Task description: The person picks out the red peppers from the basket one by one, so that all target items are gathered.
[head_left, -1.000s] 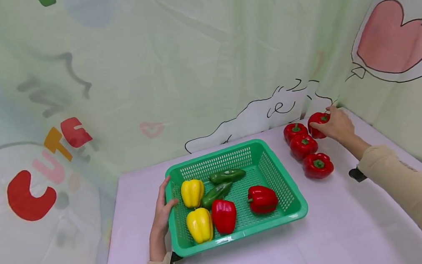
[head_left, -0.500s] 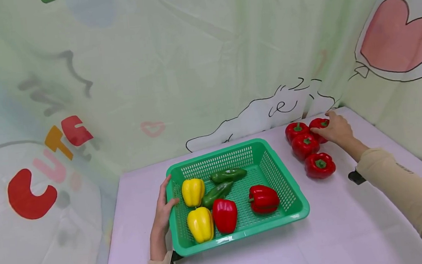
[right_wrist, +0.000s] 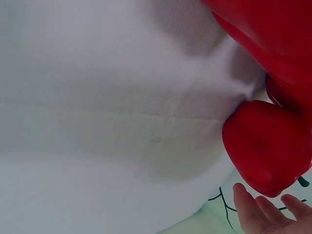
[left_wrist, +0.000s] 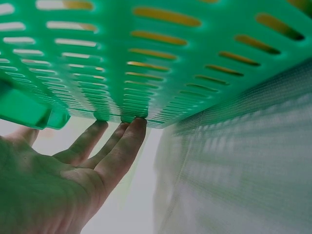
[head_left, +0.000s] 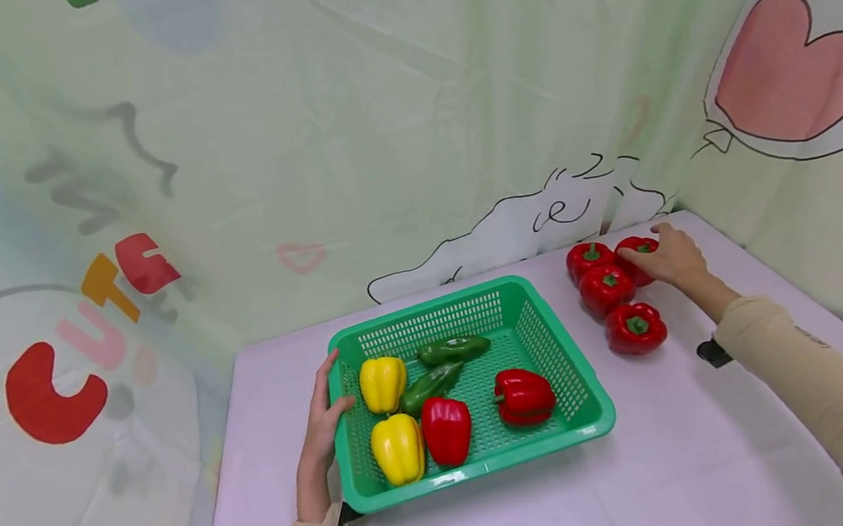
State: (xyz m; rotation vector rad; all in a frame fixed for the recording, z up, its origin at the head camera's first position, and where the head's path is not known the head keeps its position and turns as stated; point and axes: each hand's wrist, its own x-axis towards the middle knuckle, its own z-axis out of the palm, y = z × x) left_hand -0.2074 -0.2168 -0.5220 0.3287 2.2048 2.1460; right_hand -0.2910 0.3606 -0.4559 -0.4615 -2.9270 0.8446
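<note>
My left hand (head_left: pixel 321 422) holds the left side of a green plastic basket (head_left: pixel 477 469), thumb over the rim and fingers along the outer wall. The left wrist view shows those fingers (left_wrist: pixel 122 153) against the slotted wall. Inside lie two yellow bell peppers (head_left: pixel 397 449), two long green peppers (head_left: pixel 453 349) and two red bell peppers (head_left: pixel 447 432). My right hand (head_left: pixel 675 259) is at a red bell pepper (head_left: pixel 635 254) at the back right, thumb at its near left, fingers beyond it. In the right wrist view, the extended fingers (right_wrist: pixel 248 209) appear just apart from a red pepper (right_wrist: pixel 268 146).
Several red bell peppers stand together right of the basket, including a front one (head_left: pixel 635 329) and a middle one (head_left: pixel 607 289). A pale cloth covers the table (head_left: pixel 533 504). A printed curtain (head_left: pixel 380 133) rises behind and along both sides.
My right hand has lowered the red bell pepper onto the table beside the others, and its fingers seem to have loosened. My left hand and the basket stay in place.
</note>
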